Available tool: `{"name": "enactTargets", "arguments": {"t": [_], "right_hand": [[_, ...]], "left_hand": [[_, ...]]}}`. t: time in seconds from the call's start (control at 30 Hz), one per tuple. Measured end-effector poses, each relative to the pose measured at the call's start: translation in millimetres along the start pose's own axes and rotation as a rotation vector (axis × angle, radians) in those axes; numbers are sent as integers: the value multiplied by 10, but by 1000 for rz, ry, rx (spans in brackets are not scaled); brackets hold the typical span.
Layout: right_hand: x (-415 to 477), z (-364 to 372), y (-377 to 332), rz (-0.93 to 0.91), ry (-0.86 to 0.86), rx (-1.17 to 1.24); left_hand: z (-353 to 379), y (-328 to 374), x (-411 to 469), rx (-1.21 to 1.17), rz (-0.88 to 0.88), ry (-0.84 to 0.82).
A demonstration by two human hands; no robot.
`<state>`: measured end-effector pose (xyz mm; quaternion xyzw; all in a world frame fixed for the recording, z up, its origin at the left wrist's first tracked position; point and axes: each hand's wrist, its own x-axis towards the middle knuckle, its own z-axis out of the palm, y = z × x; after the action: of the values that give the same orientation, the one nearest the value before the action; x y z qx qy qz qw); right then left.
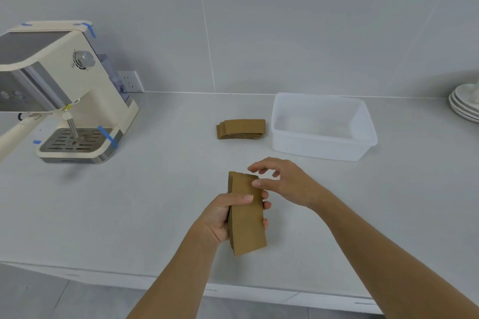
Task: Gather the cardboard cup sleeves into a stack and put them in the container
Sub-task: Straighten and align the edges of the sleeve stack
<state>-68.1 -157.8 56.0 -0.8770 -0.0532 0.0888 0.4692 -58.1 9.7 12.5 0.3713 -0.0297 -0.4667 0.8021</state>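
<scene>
My left hand grips a stack of flat brown cardboard cup sleeves, held upright-ish above the counter, thumb across its front. My right hand hovers at the top end of that stack, fingers spread, thumb tip touching the upper edge. A second pile of cup sleeves lies flat on the counter farther back. Just right of that pile stands the clear plastic container, with nothing visible inside.
A cream espresso machine with blue tape strips stands at the left, near a wall socket. Stacked white plates sit at the far right edge. The counter's front edge runs below my forearms.
</scene>
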Motion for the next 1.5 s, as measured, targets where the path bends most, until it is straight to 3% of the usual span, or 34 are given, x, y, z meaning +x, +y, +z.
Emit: {"name": "enactTargets", "arguments": {"t": [0.5,0.83,0.9,1.03,1.1,1.3,1.5], "right_hand": [[-74,-109,20,84,-156,174],[-3,-105,-55,83,-29,270],[35,-117,-63,83,48,324],[108,-120,-71,104,251,568],[138,-101,-79,123,321,645],[177,-10,-107,173,431,707],[209,70,-133,212,440,703]], "left_hand": [[50,14,109,174,-191,-139],[-23,364,6,355,-167,74],[-56,460,-23,362,-86,155],[-205,526,-80,16,169,288],[-315,506,-124,-39,262,315],[-491,442,-199,129,334,274],[-439,430,-231,278,382,369]]}}
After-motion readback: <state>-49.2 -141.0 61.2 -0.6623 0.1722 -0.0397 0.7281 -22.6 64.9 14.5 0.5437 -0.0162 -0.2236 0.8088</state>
